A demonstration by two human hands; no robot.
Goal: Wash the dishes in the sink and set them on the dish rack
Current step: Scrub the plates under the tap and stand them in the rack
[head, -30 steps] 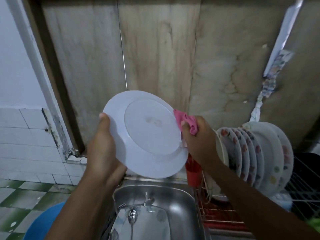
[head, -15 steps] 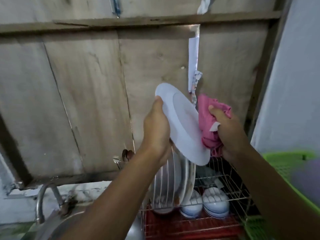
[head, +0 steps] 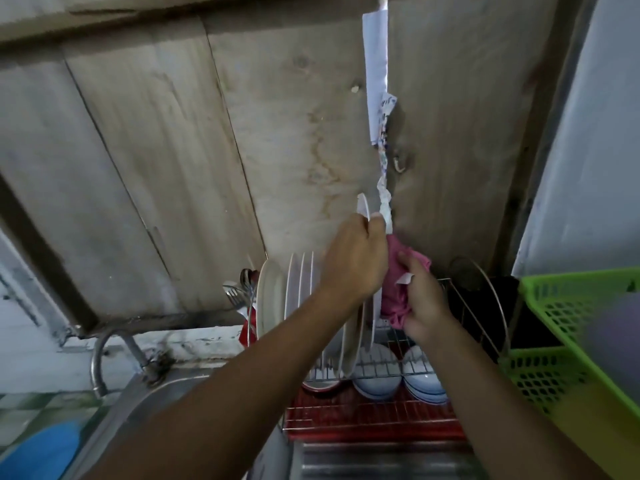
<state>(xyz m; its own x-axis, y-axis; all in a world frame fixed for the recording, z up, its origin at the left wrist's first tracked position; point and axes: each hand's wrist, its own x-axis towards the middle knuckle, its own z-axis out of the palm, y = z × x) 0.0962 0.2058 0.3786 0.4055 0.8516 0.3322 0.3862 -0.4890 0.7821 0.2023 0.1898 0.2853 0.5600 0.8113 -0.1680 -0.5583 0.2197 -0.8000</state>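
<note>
Against the grey wooden plank wall stood the silver wire dish rack, with upright white dishes in its slots and a green plastic basket just to its right. The left hand, fingers curled over the rim, held the round white plate edge-on at the rack, just right of those dishes. The right hand clutched a bunched pink cloth against the plate's right face

Plate, edge-on: plain white. Cloth: pink. Racked plates: white to cream. Bowls: white, bluish bands near rims. Dish rack: silver wire. Tray beneath: red. Basket: lime green, lattice holes. Wall boards: grey-brown, stained. Tiles: green-and-white check. Tub: blue.
</note>
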